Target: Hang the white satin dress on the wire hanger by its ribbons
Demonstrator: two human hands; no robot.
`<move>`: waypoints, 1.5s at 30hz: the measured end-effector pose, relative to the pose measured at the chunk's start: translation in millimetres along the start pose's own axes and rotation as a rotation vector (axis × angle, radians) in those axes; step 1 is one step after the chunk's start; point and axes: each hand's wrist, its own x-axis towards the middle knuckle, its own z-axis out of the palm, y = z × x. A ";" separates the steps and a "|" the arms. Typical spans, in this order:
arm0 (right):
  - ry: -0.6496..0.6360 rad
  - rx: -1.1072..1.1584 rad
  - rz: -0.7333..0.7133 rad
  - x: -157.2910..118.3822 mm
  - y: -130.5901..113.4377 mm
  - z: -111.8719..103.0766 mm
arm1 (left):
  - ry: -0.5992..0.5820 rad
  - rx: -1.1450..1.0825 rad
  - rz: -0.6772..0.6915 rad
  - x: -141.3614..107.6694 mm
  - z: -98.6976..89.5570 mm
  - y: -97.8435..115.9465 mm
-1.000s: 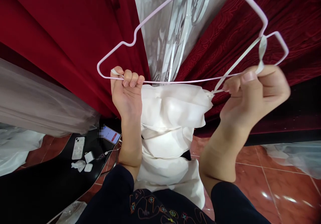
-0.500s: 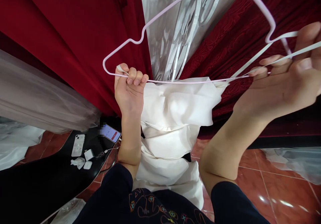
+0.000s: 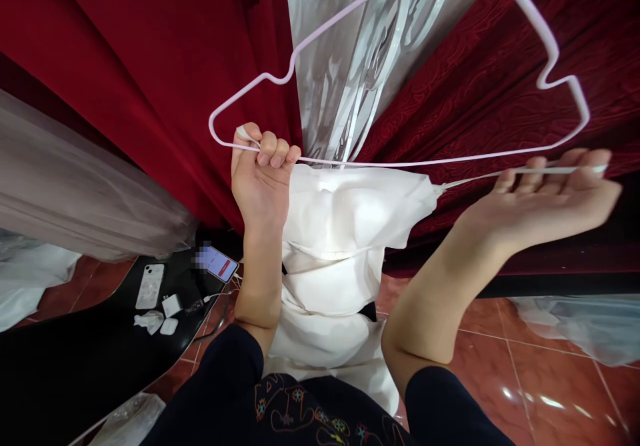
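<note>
A pale pink hanger [image 3: 430, 163] spans the upper middle of the head view. My left hand [image 3: 263, 173] is closed round the left end of its bottom bar, with a bit of white strap looped at the thumb. From there a white satiny dress [image 3: 345, 219] with moulded cups hangs down in folds over my lap. My right hand [image 3: 545, 196], just under the hanger's right end, holds the dress's other thin strap [image 3: 463, 181]. This strap is pulled taut to the right and lies across the fingers, below the bar and off the hanger.
Red curtains [image 3: 175, 66] hang on both sides of a white scrollwork frame [image 3: 380, 66]. On a black seat [image 3: 110, 339] at left lie a lit phone [image 3: 219, 263], a second phone [image 3: 149, 286], a white charger [image 3: 171, 306] and a crumpled tissue [image 3: 149, 323]. The floor [image 3: 480, 379] is red tile.
My right hand has come down and off the hanger's right end, drawing the strap from around that end to below the bar. My left hand keeps its grip.
</note>
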 end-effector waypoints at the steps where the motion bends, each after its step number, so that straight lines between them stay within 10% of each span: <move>1: 0.029 -0.044 -0.006 -5.3 4.5 -3.2 | 0.002 -0.014 -0.003 0.3 0.0 -1.1; 9: -0.627 -0.002 0.155 -75.4 11.4 14.5 | -0.045 -0.116 -0.007 -0.8 -3.7 -7.3; 17: -0.649 0.184 0.179 -71.9 16.0 18.5 | -0.095 0.088 -0.014 -5.0 -21.2 -12.2; 26: -0.653 0.140 0.179 -58.8 21.8 17.8 | 0.046 0.964 0.523 -0.3 -63.1 28.0; 30: -0.651 0.176 0.229 -60.1 25.6 19.2 | -0.073 1.114 0.652 10.1 -62.5 53.2; 35: -0.662 0.210 0.308 -58.3 26.8 19.4 | -0.301 1.201 0.494 12.1 -39.4 63.6; 45: -0.672 0.238 0.340 -57.3 29.9 20.2 | -0.142 1.039 0.772 4.1 -37.4 69.5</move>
